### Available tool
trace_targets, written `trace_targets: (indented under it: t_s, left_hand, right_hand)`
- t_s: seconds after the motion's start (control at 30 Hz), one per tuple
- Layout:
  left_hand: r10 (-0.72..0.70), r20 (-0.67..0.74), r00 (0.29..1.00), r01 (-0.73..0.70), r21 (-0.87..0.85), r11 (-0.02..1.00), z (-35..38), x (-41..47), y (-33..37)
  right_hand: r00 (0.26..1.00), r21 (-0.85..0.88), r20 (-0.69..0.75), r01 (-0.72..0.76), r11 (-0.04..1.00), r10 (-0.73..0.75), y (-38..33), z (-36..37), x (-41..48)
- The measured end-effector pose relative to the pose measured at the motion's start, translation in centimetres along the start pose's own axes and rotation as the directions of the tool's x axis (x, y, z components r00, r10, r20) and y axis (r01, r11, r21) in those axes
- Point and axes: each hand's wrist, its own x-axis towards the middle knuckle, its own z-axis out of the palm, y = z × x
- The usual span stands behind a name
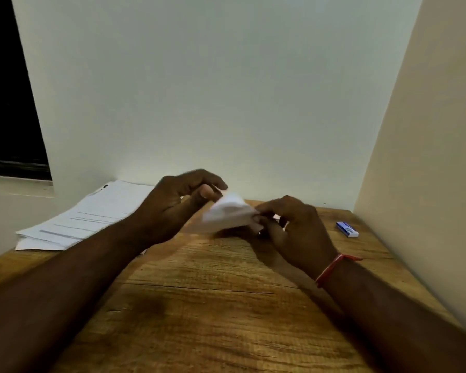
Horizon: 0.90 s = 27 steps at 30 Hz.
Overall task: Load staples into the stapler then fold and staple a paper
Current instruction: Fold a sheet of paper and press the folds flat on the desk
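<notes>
Right hand (293, 232): fingertips pinched shut on the right end of a small white paper (226, 214), blurred and seemingly folded, held just above the wooden table (199, 305). Left hand (178, 203): thumb and forefinger nearly together at the paper's upper left edge; grip cannot be told. The paper's long axis runs between the hands. No stapler is discernible. A blue-and-white box (347, 229), probably staples, lies right; a printed sheet stack (86, 219) left.
</notes>
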Motion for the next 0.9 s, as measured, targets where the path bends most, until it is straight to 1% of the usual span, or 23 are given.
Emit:
trace_targets:
  t_s: [0.03, 0.1, 0.17, 0.2, 0.27, 0.37, 0.43, 0.53, 0.6, 0.67, 0.8, 0.9]
  left_hand:
    - [-0.017, -0.042, 0.999, 0.015, -0.029, 0.999, -0.6, -0.1, -0.5]
    - [-0.051, -0.099, 0.994, 0.040, -0.101, 0.994, -1.4, -0.1, -1.3]
    - [-0.133, -0.133, 0.982, 0.108, -0.185, 0.977, -1.4, 0.1, -1.7]
    - [-0.181, -0.139, 0.974, 0.146, -0.230, 0.962, -1.1, 0.2, -1.7]
    - [-0.255, -0.120, 0.959, 0.211, -0.294, 0.932, -0.1, 0.3, -1.7]
    - [-0.343, -0.035, 0.939, 0.310, -0.345, 0.886, 1.8, 0.2, -1.3]
    - [-0.398, 0.000, 0.918, 0.368, -0.378, 0.849, 2.5, 0.3, -1.2]
    - [-0.458, 0.017, 0.889, 0.435, -0.348, 0.831, 2.8, 0.2, -1.6]
    - [-0.482, 0.025, 0.876, 0.465, -0.312, 0.829, 2.5, 0.1, -2.0]
    - [-0.517, 0.023, 0.856, 0.499, -0.300, 0.813, 2.0, 0.1, -2.5]
    - [-0.573, 0.065, 0.817, 0.558, -0.339, 0.758, 1.8, 0.3, -3.1]
    - [-0.581, 0.092, 0.808, 0.569, -0.376, 0.732, 1.7, 0.4, -3.1]
  right_hand:
    - [0.996, 0.064, -0.059, -0.065, 0.996, 0.069, -0.2, -0.2, 0.2]
    - [0.960, 0.229, -0.185, -0.166, 0.959, 0.210, -0.8, -0.5, 0.5]
    - [0.916, 0.373, -0.258, -0.201, 0.906, 0.309, -1.2, -0.6, 0.6]
    - [0.900, 0.436, -0.261, -0.213, 0.875, 0.349, -1.3, -0.6, 0.6]
    - [0.874, 0.551, -0.221, -0.254, 0.795, 0.433, -1.8, -0.6, 0.5]
    - [0.832, 0.685, -0.076, -0.356, 0.635, 0.549, -1.9, -0.5, 0.4]
    - [0.819, 0.701, 0.030, -0.426, 0.573, 0.573, -1.7, -0.3, 0.4]
    - [0.808, 0.644, 0.164, -0.523, 0.559, 0.567, -1.3, 0.0, 0.2]
    - [0.803, 0.602, 0.224, -0.559, 0.570, 0.552, -1.3, 0.1, 0.0]
    - [0.806, 0.568, 0.247, -0.570, 0.594, 0.538, -1.2, 0.0, -0.1]
    - [0.821, 0.533, 0.221, -0.554, 0.640, 0.526, -0.9, -0.2, 0.2]
    - [0.819, 0.551, 0.210, -0.550, 0.627, 0.534, -0.4, -0.5, 0.3]
